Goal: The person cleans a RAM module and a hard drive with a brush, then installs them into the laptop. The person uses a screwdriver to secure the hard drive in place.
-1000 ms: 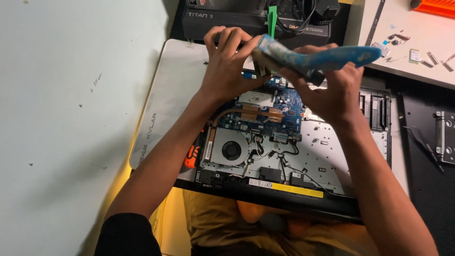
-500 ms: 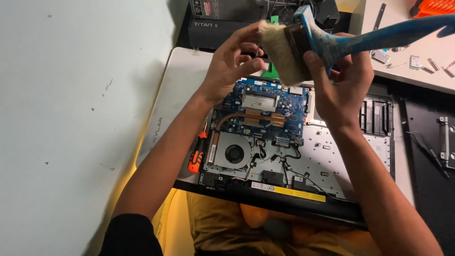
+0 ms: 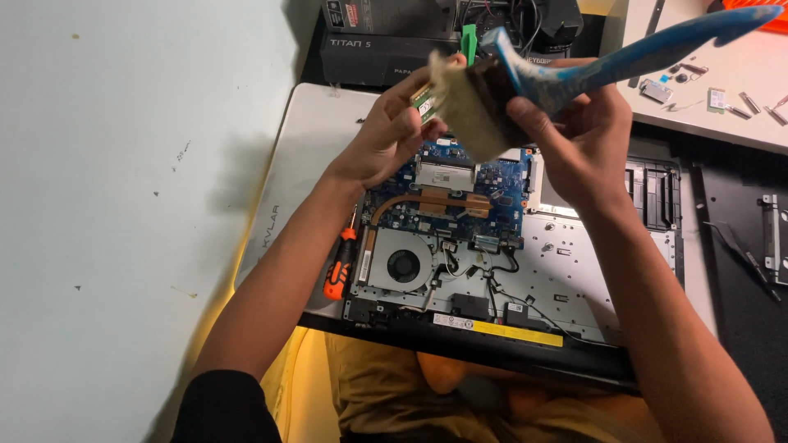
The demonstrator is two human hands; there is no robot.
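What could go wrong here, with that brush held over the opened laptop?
1. The left hand pinches the small green memory module by its edge above the motherboard; it might slip and fall.
2. Dust from the paintbrush in the right hand could drop into the fan.

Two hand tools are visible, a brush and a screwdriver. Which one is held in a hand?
The blue-handled paintbrush, gripped by the right hand above the opened laptop. The orange-and-black screwdriver lies untouched beside the left forearm.
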